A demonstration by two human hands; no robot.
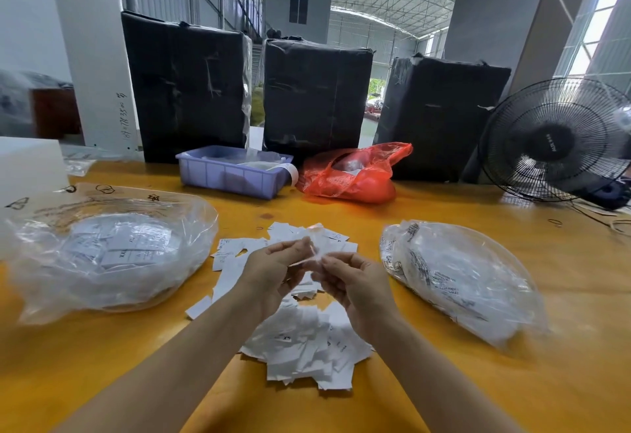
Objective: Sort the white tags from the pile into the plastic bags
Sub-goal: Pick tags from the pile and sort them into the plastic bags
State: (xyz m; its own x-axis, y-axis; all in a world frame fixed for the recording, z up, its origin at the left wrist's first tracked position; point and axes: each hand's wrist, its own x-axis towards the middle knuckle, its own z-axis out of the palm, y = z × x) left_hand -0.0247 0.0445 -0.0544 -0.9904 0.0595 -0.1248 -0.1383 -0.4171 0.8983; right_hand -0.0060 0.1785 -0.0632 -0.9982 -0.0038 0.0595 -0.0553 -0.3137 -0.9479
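A loose pile of white tags point(307, 343) lies on the yellow table point(102, 364), spreading from near me to the table's middle. My left hand point(273, 272) and my right hand point(355, 285) are raised over the pile, close together. Both pinch one small white tag point(316, 253) between fingertips and thumbs; it is blurred. A clear plastic bag point(109, 255) holding tags lies to the left. Another clear plastic bag point(457, 275) with tags lies to the right.
A lilac plastic bin point(232, 176) and a red plastic bag point(355, 173) sit at the back of the table. Three black wrapped parcels point(314, 97) stand behind them. A black fan point(556, 138) stands at the right edge. A white block point(27, 166) is at far left.
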